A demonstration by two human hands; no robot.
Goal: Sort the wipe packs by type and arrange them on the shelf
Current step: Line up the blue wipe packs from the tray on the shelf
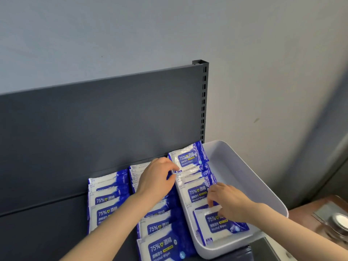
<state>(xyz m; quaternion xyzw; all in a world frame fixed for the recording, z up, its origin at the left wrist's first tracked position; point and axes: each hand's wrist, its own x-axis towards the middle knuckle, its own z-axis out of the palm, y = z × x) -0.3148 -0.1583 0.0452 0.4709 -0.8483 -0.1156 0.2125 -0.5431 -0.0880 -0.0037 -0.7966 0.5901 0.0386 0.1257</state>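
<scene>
Blue-and-white alcohol wipe packs lie in overlapping rows on the dark shelf (56, 232): a left row (107, 202) and a middle row (160, 240). A third row (190, 159) sits in the white bin (244, 178) at the right. My left hand (156, 178) reaches over the middle row and pinches the left edge of the bin's rim near the back packs. My right hand (227, 200) is inside the bin, its fingers gripping the top edge of the front pack (218, 225).
The shelf's dark back panel (94, 119) rises behind the rows, with a slotted upright (204, 102) at its right end. A brown surface with a round metal object (339, 221) lies at the far right, blurred.
</scene>
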